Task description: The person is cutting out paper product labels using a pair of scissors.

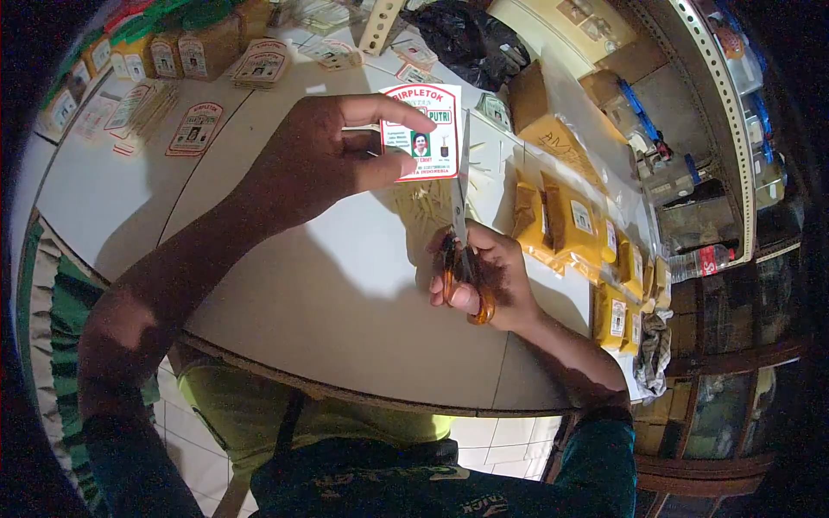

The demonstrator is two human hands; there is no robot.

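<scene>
My left hand [324, 149] grips a printed paper label [445, 154] by its left side, thumb below and fingers above. The label has a red border, a small portrait and writing, and is held up over the white table [311, 311]. My right hand [502, 278] has its fingers through the amber handles of a pair of scissors [460, 207]. Their blades point away from me along the label's right edge, looking nearly closed; whether they touch the paper I cannot tell. Thin paper offcuts [478, 165] lie on the table beyond the scissors.
Loose labels [194, 129] and label stacks [262, 61] lie at the left and back. Filled jars [201, 55] with green lids stand far left. Yellow-brown powder packets [573, 223], a cardboard box [550, 129] and a black plastic bag [466, 39] are at the right and back.
</scene>
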